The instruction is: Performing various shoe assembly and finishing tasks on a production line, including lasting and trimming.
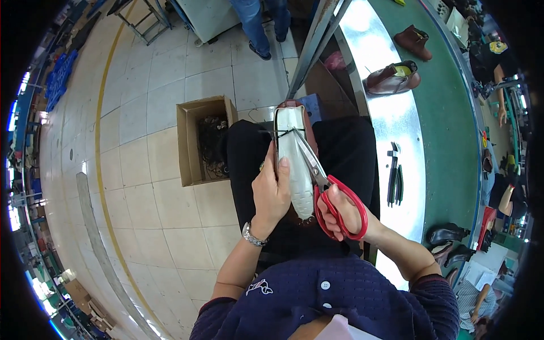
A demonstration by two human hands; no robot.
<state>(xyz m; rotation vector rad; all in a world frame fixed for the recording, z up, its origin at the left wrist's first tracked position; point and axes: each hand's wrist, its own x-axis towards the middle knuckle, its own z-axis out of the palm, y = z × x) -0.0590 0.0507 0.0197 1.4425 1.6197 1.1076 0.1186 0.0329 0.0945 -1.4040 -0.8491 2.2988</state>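
Observation:
A brown shoe [297,173] rests between my knees with its whitish underside up. My left hand [271,190] is closed round its left side, the thumb lying along the pale edge. In my right hand [350,214] is a pair of scissors [318,177] with red handles, fingers through the loops. Their blade tips reach a dark cord [284,133] that crosses the underside near the far end. Whether the blades are closed on the cord, I cannot tell.
An open cardboard box [185,144] holding dark, tangled strands stands on the tiled floor, left of my knee. On my right runs a metal ledge [403,129] beside a green belt [447,102]. Brown shoes [392,79] and black tools [395,175] lie there. A person [253,25] stands ahead.

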